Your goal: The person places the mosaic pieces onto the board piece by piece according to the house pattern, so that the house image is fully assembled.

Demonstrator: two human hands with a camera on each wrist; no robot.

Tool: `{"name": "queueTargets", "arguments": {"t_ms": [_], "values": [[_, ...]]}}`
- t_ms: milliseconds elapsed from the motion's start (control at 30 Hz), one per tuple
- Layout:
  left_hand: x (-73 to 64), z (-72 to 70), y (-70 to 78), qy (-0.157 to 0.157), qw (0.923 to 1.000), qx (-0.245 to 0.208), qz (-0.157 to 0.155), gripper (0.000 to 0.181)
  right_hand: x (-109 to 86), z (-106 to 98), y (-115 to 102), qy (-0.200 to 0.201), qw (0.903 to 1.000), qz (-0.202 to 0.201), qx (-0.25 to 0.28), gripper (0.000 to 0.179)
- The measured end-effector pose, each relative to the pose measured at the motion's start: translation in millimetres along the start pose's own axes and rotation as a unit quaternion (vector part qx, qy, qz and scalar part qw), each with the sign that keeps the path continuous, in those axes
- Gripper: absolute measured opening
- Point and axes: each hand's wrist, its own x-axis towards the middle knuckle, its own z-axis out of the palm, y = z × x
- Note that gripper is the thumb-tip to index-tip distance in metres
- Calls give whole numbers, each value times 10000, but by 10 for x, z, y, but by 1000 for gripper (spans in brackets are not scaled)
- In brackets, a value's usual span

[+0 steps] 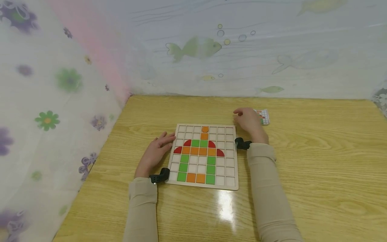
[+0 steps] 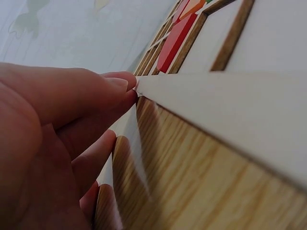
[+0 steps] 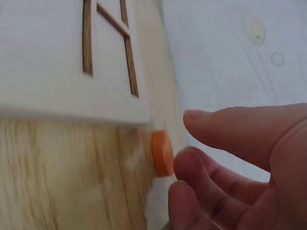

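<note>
A square wooden grid board [image 1: 193,163] lies on the table with red, green and orange flat pieces set in its cells. My left hand [image 1: 156,151] is at the board's left edge, fingertips touching the rim, as the left wrist view [image 2: 53,129] also shows. Past the board's upper right corner hovers my right hand [image 1: 249,123], thumb and fingers bent but apart. In the right wrist view an orange round piece [image 3: 163,153] stands close by the fingertips of that hand [image 3: 240,167]; whether they touch it I cannot tell. The head view does not show this piece.
A small printed card [image 1: 264,117] with a coloured grid pattern lies behind the right hand, partly covered by it. The wood-grain table [image 1: 326,161] meets a fish-patterned covering [image 1: 193,74] at the back and a flowered one [image 1: 69,117] on the left.
</note>
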Motion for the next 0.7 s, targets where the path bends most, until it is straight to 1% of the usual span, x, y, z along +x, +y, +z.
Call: {"name": "queueTargets", "arguments": {"t_ms": [167,300,467,567,700], "values": [[1,3,9,21,10000,26,33,33,5,-22,66,107,9999,34,-40,36],[3,2,12,3,10000,0,55,33,-12,-32,84,111,9997,-25,-211,36],[1,1,14,-4,9999,-66,83,34,-20,-33,99,64,9992,-103,-368,30],[1,-1,15,9,9999,-65,89,34,-23,-29,103,57,9992,-121,-374,26],[0,-5,13,16,9999,-58,83,33,-28,-28,100,12,9994,-100,-338,25]]}}
